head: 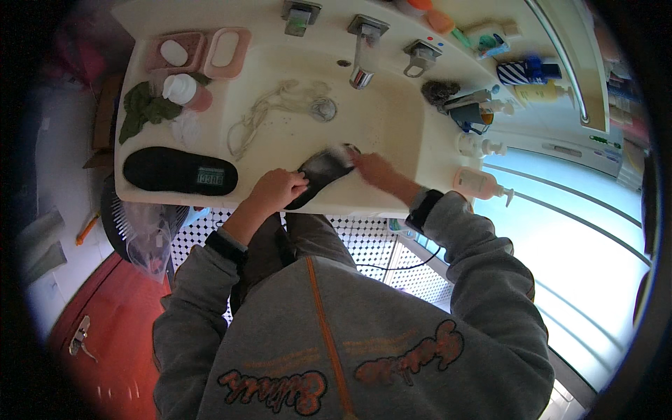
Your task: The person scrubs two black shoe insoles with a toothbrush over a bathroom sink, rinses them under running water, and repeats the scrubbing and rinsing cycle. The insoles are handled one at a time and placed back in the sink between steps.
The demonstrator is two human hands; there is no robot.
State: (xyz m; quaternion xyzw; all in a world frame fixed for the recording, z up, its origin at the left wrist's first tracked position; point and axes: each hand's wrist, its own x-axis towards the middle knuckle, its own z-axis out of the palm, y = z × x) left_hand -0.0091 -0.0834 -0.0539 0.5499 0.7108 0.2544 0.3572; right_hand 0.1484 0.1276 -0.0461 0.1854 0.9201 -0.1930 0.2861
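A dark insole (321, 173) lies aslant over the front of the white washbasin (391, 123), with a whitish smear of lather on its upper part. My left hand (281, 186) grips its near side between thumb and fingers. At its far right end, my right hand (375, 170) is closed around a brush-like object (345, 153), blurred and mostly hidden by my fingers. A second black insole (173, 170), bearing printed writing at its heel, rests on the basin's left ledge, apart from my left hand.
The chrome faucet (362, 71) juts over the drain (323, 109), where a pale, loose cord-like strand (257, 115) lies. Pink soap dishes (227, 55), a pump bottle (184, 92) and green cloth (144, 107) occupy the left ledge. Several bottles, including a pink one (475, 182), line the right side.
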